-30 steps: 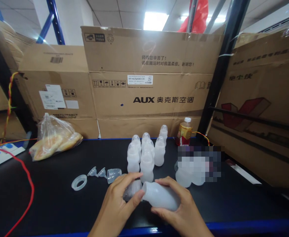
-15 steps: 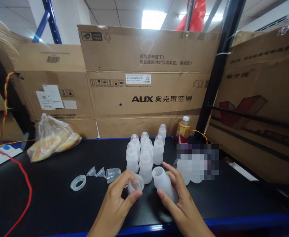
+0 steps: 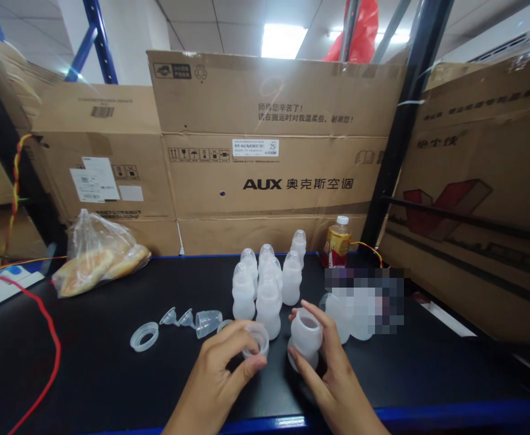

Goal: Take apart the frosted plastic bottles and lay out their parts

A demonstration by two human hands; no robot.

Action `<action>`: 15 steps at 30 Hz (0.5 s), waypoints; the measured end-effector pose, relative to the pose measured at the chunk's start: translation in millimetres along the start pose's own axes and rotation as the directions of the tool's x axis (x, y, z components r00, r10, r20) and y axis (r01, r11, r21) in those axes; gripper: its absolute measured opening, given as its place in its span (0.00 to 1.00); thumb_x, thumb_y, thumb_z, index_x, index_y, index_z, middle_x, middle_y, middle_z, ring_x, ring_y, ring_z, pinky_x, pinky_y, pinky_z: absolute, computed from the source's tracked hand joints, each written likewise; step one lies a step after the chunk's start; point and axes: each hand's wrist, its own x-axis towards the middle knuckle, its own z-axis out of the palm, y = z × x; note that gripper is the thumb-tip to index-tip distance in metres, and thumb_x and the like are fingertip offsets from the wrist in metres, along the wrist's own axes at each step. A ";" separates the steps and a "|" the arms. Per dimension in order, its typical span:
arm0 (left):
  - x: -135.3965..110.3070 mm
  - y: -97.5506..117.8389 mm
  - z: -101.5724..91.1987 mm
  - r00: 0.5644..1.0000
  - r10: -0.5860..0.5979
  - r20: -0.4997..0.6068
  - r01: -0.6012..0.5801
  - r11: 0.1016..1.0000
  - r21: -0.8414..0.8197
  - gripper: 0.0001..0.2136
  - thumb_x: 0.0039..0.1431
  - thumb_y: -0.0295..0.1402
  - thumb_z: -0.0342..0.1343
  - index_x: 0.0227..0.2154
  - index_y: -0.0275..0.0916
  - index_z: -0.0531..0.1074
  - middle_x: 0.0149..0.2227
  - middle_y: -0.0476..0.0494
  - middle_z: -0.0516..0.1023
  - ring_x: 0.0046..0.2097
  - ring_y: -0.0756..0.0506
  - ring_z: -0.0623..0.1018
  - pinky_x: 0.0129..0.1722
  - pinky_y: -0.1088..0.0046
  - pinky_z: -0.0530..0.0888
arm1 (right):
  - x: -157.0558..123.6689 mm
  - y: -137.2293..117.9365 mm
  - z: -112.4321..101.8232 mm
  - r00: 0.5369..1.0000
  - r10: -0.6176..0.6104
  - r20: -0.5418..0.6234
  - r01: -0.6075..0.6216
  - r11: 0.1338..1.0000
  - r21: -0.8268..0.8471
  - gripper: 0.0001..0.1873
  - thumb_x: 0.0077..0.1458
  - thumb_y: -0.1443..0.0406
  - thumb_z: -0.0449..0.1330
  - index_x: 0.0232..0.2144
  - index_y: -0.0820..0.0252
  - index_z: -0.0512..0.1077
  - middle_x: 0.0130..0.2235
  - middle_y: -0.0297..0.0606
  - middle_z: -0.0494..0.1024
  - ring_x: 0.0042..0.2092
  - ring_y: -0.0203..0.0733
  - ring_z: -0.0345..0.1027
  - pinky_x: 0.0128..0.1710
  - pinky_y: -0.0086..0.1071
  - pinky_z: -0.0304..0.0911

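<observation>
**Containers.** Open bottle [image 3: 305, 336]: translucent white, roughly upright, mouth uncapped and facing up toward the camera. The interior seen through the mouth looks empty. It stands at the near edge of the black table [image 3: 88, 374], right of centre. Whether its base rests on the surface cannot be told.

Capped bottles [image 3: 268, 302]: a tight cluster of the same type, upright, each with a clear dome cap, just beyond the open bottle. Their contents cannot be told through the cloudy walls.

Drink bottle [image 3: 336, 244]: white cap, red and yellow label, amber liquid inside, at the far edge of the table right of the cluster.

Plastic bag [image 3: 97, 257]: clear, holding flat golden bread pieces, far left on the table.

Loose parts left of the hands: 1 ring [image 3: 144, 336], 2 small clear teats [image 3: 178, 316] and 1 clear dome cover [image 3: 208, 322] lying on its side.

**Grip.** Left hand [image 3: 220, 380]: thumb and fingers curled and pinching a clear cap [image 3: 256, 341], held just left of the open bottle and apart from it.

Right hand [image 3: 332, 380]: fingers and thumb wrapped around the body of the open bottle, closed on it from the right and near sides.
</observation>
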 end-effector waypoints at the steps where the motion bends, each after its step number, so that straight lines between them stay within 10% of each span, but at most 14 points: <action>1: 0.3 0.5 -0.1 1.000 0.018 0.009 -0.018 1.000 -0.002 0.14 0.74 0.45 0.60 0.33 0.43 0.78 0.46 0.44 0.87 0.49 0.44 0.87 0.50 0.75 0.77 | 0.3 -1.3 1.0 1.000 -0.001 -0.019 0.001 1.000 -0.005 0.36 0.73 0.61 0.58 0.75 0.39 0.48 0.72 0.44 0.67 0.71 0.52 0.67 0.71 0.51 0.64; 15: -4.7 -5.5 -0.9 0.998 0.051 -0.032 -0.052 0.999 -0.009 0.17 0.77 0.43 0.56 0.34 0.42 0.82 0.57 0.40 0.84 0.53 0.44 0.87 0.53 0.75 0.77 | -0.5 -24.0 3.0 0.913 -0.345 -0.220 0.293 0.926 -0.238 0.41 0.69 0.65 0.63 0.77 0.55 0.51 0.72 0.54 0.63 0.72 0.60 0.61 0.65 0.54 0.71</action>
